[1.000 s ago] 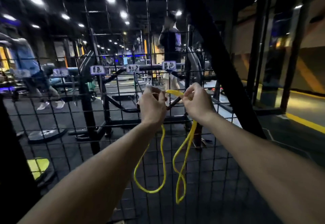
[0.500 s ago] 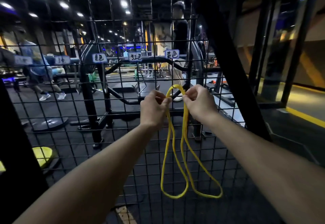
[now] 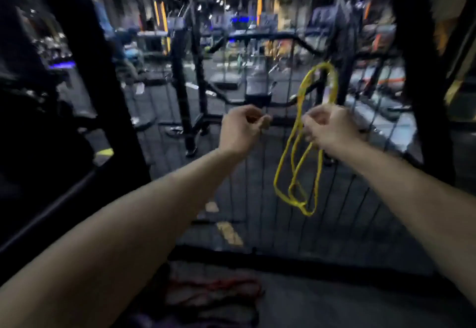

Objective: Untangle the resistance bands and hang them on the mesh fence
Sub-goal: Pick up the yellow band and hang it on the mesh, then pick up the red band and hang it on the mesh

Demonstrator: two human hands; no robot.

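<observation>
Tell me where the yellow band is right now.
Head view, right of centre: the yellow band hangs against the mesh fence, beside the right hand.

Yellow band, black grid fence, seemingly red bands blurred on dark grey floor

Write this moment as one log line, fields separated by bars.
yellow band: top loop up at fence | left hand: empty, off band | right hand: touching band | red bands: on floor
</observation>
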